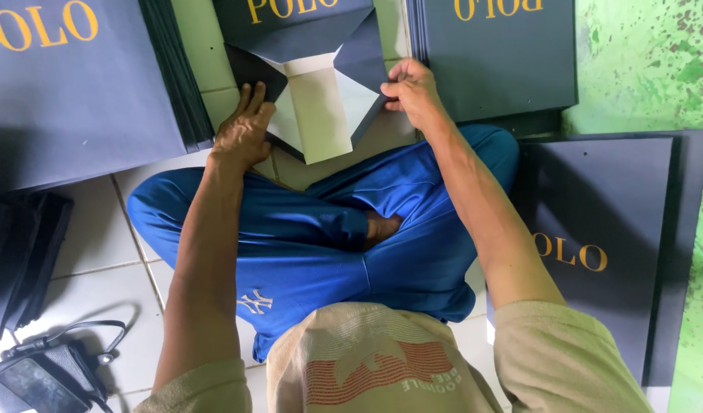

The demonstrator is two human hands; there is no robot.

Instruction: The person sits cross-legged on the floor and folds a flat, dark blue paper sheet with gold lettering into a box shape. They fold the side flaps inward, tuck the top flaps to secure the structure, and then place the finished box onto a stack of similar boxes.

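Two hands at one half-folded navy bag [313, 84], seen from the head camera, looking down over crossed legs in blue trousers [328, 245].

Lying on the tiled floor [99, 252] just beyond the knees, between both hands: the bag, bottom end opened toward the near side, pale inner card showing in the middle, dark flaps folded in from left and right. Long axis running near to far, mouth end far, under gold lettering.

Left hand [243, 131] flat on the bag's left flap, fingers [253, 103] extended and lying close together, pressing down, gripping nothing. Right hand [413, 92] at the right flap, fingers [393, 82] curled and pinching the flap's edge between thumb and forefinger. Both hands in contact with the bag; the right alone with a grip, at the flap's outer corner, so the fold line there lies directly left of those fingers.

Around it: a stack of flat navy bags [76, 84] far left, another stack [504, 61] far right just beside the right hand, a third pile [619, 229] at right along the green wall [657, 69]. Dark folded sheets [22, 252] at left edge; a black pouch with cord [45, 371] near left. Beige shirt [367, 359] at the near edge.
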